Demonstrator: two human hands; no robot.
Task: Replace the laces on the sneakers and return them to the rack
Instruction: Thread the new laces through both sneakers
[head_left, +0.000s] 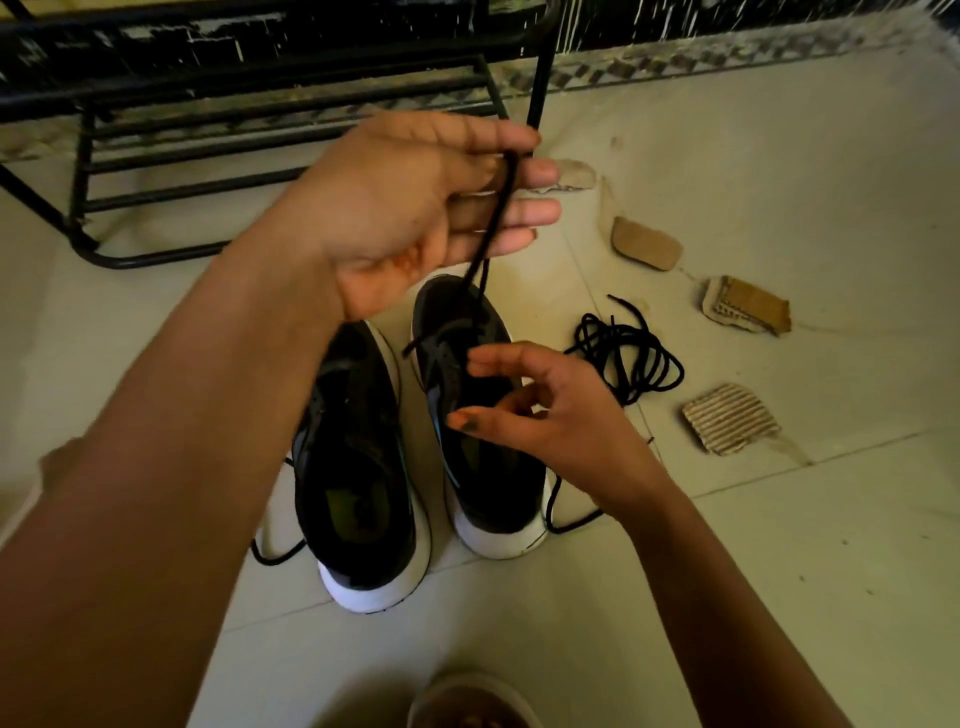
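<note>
Two black sneakers with white soles stand side by side on the floor, the left sneaker (358, 483) nearer me and the right sneaker (475, 415) a little further. My left hand (415, 208) is raised above them and pinches a black lace (493, 228) that runs down into the right sneaker's front eyelets. My right hand (540, 410) hovers over the right sneaker's tongue, fingers loosely curled, holding nothing. A bundle of black lace (628, 358) lies on the floor to the right. Loose lace ends trail beside both heels.
A black metal shoe rack (260, 104) stands at the back left against the wall. Several torn cardboard scraps (732, 418) lie on the tiled floor to the right. A foot (467, 706) shows at the bottom edge.
</note>
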